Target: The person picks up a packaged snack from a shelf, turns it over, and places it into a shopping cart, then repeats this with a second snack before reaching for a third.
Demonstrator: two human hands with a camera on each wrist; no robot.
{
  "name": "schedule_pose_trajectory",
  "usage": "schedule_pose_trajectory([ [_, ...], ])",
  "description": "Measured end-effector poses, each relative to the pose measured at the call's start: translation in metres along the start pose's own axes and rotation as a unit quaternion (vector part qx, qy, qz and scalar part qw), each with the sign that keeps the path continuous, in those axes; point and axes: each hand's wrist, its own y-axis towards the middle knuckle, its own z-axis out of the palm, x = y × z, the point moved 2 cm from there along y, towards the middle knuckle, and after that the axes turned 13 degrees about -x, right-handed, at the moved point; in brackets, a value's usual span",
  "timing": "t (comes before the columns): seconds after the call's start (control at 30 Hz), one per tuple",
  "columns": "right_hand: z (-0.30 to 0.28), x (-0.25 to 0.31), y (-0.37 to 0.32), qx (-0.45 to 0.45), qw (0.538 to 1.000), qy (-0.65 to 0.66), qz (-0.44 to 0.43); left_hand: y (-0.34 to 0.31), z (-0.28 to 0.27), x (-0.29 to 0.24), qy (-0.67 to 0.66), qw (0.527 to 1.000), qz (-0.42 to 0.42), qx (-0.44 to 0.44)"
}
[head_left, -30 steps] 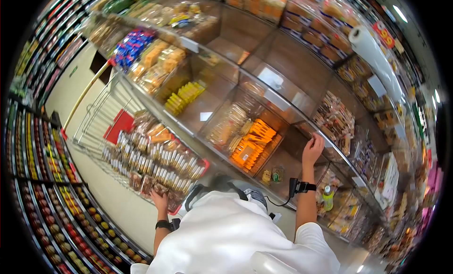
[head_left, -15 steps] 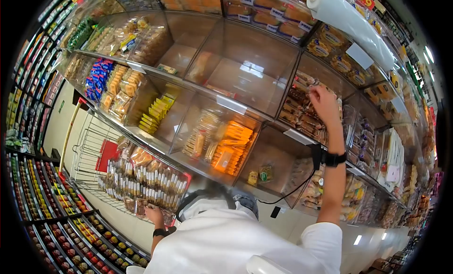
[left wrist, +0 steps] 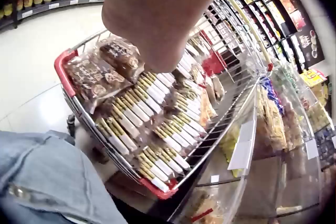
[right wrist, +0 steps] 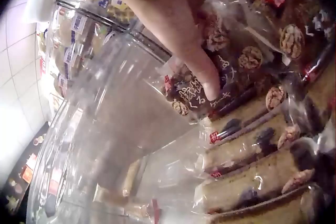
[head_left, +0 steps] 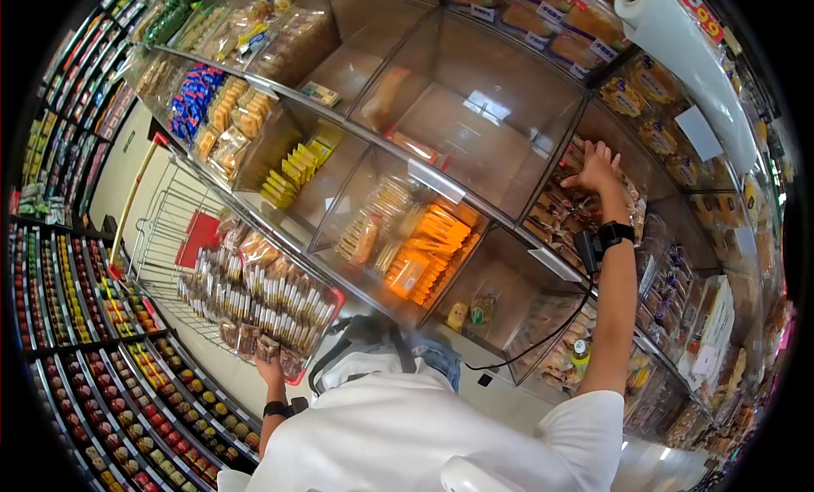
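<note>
My right hand (head_left: 598, 168) is inside a clear bin of brown wrapped packets (head_left: 551, 211), its fingers spread over them. In the right wrist view the thumb of that hand (right wrist: 176, 29) lies straight against a dark walnut-printed packet (right wrist: 184, 92), above pale cakes in clear wrap (right wrist: 247, 179); the other fingers are mostly hidden. My left hand (head_left: 270, 371) is at the near edge of the shopping cart (head_left: 292, 380), against a small brown packet (head_left: 267, 348). The left wrist view shows the heel of the hand (left wrist: 152, 24) over rows of white-banded packets (left wrist: 152, 87), fingers hidden.
Orange packets (head_left: 428, 250) and yellow packets (head_left: 297, 172) fill neighbouring bins. A plastic bag roll (head_left: 678, 60) hangs at upper right. Shelves of jars (head_left: 161, 407) stand at left. A dark cable (head_left: 551, 335) trails from my right wrist.
My right hand has moved from the bin's front edge up and over the brown packets, and its fingers have spread. My left hand stays by the cart's near edge. The head view has shifted.
</note>
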Motion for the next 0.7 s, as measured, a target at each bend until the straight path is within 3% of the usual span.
schedule_pose_trajectory([
  [0.1, 0.008, 0.001, -0.001, -0.022, 0.999, 0.022, -0.020, -0.007, -0.006, 0.026, 0.169, 0.983, -0.074, 0.011],
  [0.23, 0.003, 0.011, -0.009, 0.004, 1.000, -0.016, -0.007, -0.017, 0.001, 0.048, 0.115, 0.993, -0.024, 0.023],
  [0.27, 0.002, 0.013, -0.010, 0.018, 0.999, -0.019, -0.020, -0.020, 0.011, 0.048, -0.007, 1.000, 0.002, -0.010],
  [0.37, 0.006, 0.017, -0.014, 0.005, 0.999, -0.045, -0.011, -0.027, 0.007, 0.015, 0.090, 0.993, -0.060, 0.041],
  [0.5, 0.010, 0.018, -0.010, -0.017, 0.999, -0.045, -0.005, -0.024, 0.007, 0.031, 0.087, 0.996, -0.011, 0.025],
  [0.6, 0.006, 0.020, -0.008, -0.015, 0.999, -0.036, 0.001, -0.030, -0.001, 0.038, 0.164, 0.986, -0.007, 0.040],
  [0.7, 0.000, 0.026, -0.016, -0.039, 0.996, -0.079, -0.021, -0.037, -0.012, 0.049, 0.121, 0.987, -0.088, 0.058],
])
